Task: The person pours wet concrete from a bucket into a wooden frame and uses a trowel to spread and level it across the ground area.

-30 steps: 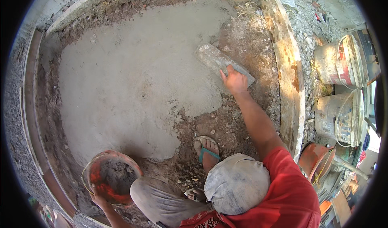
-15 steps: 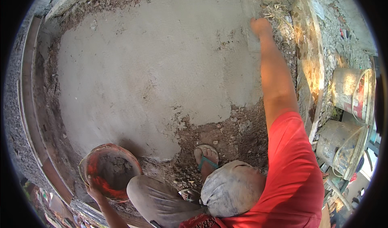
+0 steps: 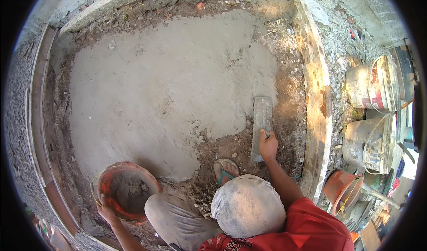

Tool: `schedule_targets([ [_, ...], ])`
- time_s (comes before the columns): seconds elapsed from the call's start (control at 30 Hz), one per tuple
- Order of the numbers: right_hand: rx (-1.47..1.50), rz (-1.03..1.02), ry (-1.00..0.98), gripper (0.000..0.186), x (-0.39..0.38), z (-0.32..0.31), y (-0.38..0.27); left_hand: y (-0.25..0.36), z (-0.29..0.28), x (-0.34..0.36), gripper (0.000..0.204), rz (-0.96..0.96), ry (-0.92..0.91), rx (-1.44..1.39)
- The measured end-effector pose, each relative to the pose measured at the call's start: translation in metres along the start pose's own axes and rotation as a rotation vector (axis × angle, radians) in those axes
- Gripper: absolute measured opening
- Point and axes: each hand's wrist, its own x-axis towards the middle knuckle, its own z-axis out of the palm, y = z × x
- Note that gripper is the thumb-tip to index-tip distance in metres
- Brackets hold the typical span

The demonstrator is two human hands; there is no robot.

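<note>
My left hand (image 3: 106, 208) is closed on the near-left rim of an orange bucket (image 3: 105, 180), which holds grey wet mortar (image 3: 132, 192). In my right hand (image 3: 268, 145) is a long rectangular plastering float (image 3: 263, 112), gripped near its middle by a handle that my fingers mostly hide. Its far end lies on the right edge of a smoothed patch of wet cement (image 3: 147, 82). The near end reaches over bare soil (image 3: 229, 148), to the right of my sandalled foot (image 3: 227, 168).
A rough wooden board (image 3: 318, 113) borders the right side, and more boards (image 3: 38, 117) line the left. Beyond the right board stand two cement-stained pails (image 3: 371, 84) and another orange bucket (image 3: 342, 186). Dry grass (image 3: 281, 30) sits by the far right corner.
My right arm has drawn back from the far right of the cement toward me, bringing the float along its right edge. The left hand stays on the bucket; the view has shifted slightly.
</note>
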Motion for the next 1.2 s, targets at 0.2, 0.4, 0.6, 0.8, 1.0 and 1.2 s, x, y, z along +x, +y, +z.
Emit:
schedule_targets([
  [0.2,0.271,0.125,0.273,0.077,0.134,0.065,-0.075,-0.015,0.0,0.003,0.058,-0.008,0.022,0.003],
  [0.4,0.455,0.206,-0.001,0.061,0.221,0.067,-0.22,-0.028,-0.01,0.012,0.058,-0.101,0.007,-0.218],
  [0.6,-0.027,-0.185,-0.041,0.058,0.251,0.062,-0.179,-0.019,-0.005,0.021,0.053,0.039,-0.006,0.077],
  [0.8,-0.385,-0.378,-0.067,0.051,0.105,0.012,-0.115,0.018,0.001,0.014,0.058,0.042,-0.037,0.04],
  [1.0,-0.614,-0.501,0.009,0.042,0.208,0.02,-0.182,0.015,-0.006,0.021,0.061,0.026,-0.141,0.142],
  [1.2,-0.56,-0.219,0.156,0.052,0.31,0.003,-0.234,0.011,-0.005,0.027,0.062,0.017,-0.116,0.132],
])
